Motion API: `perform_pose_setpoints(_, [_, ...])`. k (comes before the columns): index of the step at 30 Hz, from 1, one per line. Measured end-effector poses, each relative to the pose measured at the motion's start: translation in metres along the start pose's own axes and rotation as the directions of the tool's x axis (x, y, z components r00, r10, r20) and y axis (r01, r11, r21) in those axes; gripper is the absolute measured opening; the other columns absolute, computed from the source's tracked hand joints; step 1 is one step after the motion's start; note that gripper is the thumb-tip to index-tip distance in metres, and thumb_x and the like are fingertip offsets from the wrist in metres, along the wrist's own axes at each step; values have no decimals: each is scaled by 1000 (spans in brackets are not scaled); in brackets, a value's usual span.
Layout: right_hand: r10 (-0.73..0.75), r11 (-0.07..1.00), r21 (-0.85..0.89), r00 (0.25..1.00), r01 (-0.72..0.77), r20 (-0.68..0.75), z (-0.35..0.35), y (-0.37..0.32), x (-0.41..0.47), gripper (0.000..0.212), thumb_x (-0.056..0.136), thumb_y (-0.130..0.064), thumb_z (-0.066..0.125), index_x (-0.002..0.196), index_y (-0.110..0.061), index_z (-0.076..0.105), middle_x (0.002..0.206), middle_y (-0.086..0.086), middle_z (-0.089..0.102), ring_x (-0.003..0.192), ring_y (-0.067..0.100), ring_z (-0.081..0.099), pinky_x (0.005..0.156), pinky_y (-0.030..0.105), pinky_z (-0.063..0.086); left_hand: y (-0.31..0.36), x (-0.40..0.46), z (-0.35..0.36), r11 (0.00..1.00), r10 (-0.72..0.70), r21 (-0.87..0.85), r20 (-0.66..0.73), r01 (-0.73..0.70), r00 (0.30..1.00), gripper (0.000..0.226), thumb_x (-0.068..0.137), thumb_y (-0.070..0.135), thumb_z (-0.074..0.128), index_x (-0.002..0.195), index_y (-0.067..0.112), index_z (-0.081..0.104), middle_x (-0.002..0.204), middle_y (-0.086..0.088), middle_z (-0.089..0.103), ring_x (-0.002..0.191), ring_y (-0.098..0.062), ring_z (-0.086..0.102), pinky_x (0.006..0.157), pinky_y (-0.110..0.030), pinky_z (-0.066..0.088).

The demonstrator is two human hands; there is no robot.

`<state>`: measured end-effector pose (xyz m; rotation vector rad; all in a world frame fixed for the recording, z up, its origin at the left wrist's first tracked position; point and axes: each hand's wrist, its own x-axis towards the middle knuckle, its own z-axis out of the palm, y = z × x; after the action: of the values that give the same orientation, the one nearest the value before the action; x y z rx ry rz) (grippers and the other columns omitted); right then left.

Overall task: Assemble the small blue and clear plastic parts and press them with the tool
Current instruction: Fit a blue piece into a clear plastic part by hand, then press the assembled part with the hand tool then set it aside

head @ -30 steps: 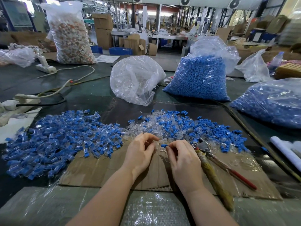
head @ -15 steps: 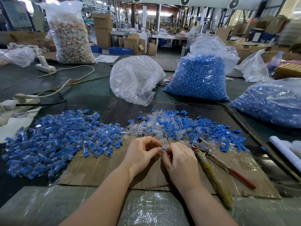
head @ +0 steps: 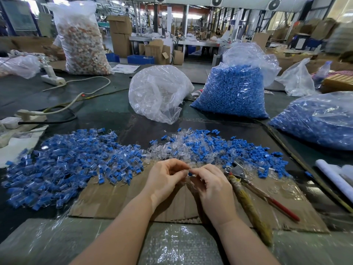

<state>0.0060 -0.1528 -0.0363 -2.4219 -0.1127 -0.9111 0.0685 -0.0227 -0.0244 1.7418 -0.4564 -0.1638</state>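
**Hands meet over the cardboard**

While I watch from the head view, the bench (head: pixel 107 104) carries a bag of blue parts (head: pixel 232 92), a wide pile of assembled pieces (head: pixel 63 167) at left, and loose blue and clear parts (head: pixel 210 148) ahead. Pliers (head: pixel 248 190) lie beside my right hand (head: pixel 214 188). Both it and my left hand (head: pixel 164 178) have fingers curled, pinching one small blue and clear piece (head: pixel 190 174) between them above the cardboard (head: pixel 114 199).
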Motion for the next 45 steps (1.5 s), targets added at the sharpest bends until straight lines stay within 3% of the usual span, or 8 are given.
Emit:
perform_pose_setpoints(6, [2,1000,-29,1000,-3,-8,1,-1,0,3,80,-16,69,80,-13,67,78,-3,60,74,17,58,65,34,51,-2,0,-1,999,-6,35,-7,6,1000,16,82,0,66,82,16,68,80,-6,70,70,-8,64,67,-17,52])
perform_pose_setpoints(14, [-3,997,-80,1000,3,0,1,-2,0,15,78,-14,74,72,-13,61,72,-1,58,68,19,56,61,34,50,0,-1,-1,998,2,61,2,-2,1000,11,80,3,68,82,14,67,82,-12,69,76,-23,66,74,-32,55])
perform_pose_setpoints(26, [-9,999,-42,1000,10,29,-1,-1,0,12,78,-14,74,89,-14,68,82,-2,62,77,19,59,66,36,52,-2,0,-1,998,9,64,15,-10,1000,9,80,2,68,83,11,69,80,-10,70,75,-21,67,73,-29,56])
perform_pose_setpoints(32, [122,985,-130,990,-112,74,-11,-2,6,31,84,-27,68,112,-14,63,103,-2,59,100,16,54,88,29,42,-2,3,-1,999,-39,19,0,39,999,13,80,2,68,80,15,66,72,-2,69,64,-8,66,62,-18,52])
perform_pose_setpoints(35, [307,911,-319,946,-261,105,-26,2,10,49,90,-43,54,131,-17,48,123,0,50,116,15,44,98,28,34,-1,4,-1,996,-79,-32,-10,78,997,10,81,1,67,81,11,66,68,-1,68,59,-5,64,58,-15,51])
perform_pose_setpoints(37, [471,765,-548,875,-339,116,-41,8,8,54,91,-55,42,134,-22,39,132,2,44,122,17,41,101,33,34,1,5,0,990,-118,-82,-10,117,993,9,82,1,66,81,9,65,67,-3,67,56,-7,63,58,-20,54])
perform_pose_setpoints(42, [804,470,-773,568,-426,176,-70,22,-2,69,86,-65,42,139,-22,30,139,3,39,127,25,38,101,52,32,5,6,5,976,-171,-145,-29,165,985,7,82,1,66,82,7,66,62,-3,65,49,-6,58,49,-16,48])
perform_pose_setpoints(45, [775,498,-759,607,-419,174,-74,21,-4,52,90,-56,43,127,-20,42,131,3,42,122,24,41,96,47,37,7,6,7,948,-209,-252,-42,192,977,6,83,-1,65,84,4,65,63,-6,63,48,-7,57,46,-15,46])
